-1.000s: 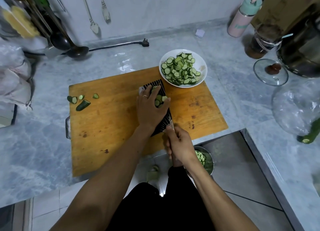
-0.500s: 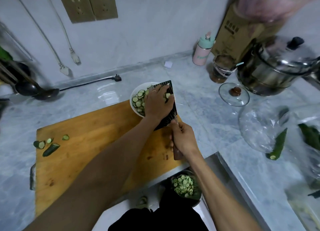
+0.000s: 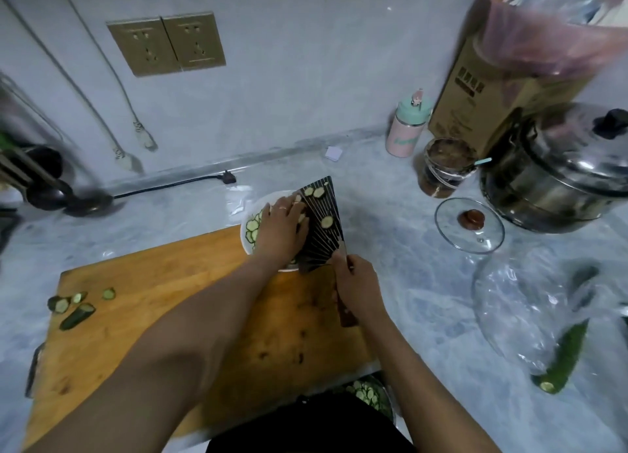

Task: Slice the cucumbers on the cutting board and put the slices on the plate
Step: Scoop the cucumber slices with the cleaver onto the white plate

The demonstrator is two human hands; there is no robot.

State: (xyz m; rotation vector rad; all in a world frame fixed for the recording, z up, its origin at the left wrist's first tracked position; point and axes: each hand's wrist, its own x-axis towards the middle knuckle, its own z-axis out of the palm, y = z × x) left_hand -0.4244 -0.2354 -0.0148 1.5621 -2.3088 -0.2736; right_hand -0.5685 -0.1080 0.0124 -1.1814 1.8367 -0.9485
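The cardboard box (image 3: pixel 475 95) at the back right carries a dark printed label with several characters on it, too blurred to read. The pink bottle (image 3: pixel 404 136) with the mint cap shows a green swoosh-like mark on its side, no letters legible. Nothing else on the counter or wall bears any readable text, number or sign.

The cutting board (image 3: pixel 163 303) is orange-brown wood with dark spots. The knife blade (image 3: pixel 321 228) is black with thin pale stripes fanning across it. Cucumber slices (image 3: pixel 252 228) are pale green with dark green rims, on a white plate (image 3: pixel 243 235). The worktop (image 3: pixel 424 292) is grey-blue marbled stone. The bottle (image 3: pixel 406 129) is pink with a mint-green cap. The sockets (image 3: pixel 166 42) are dull gold.
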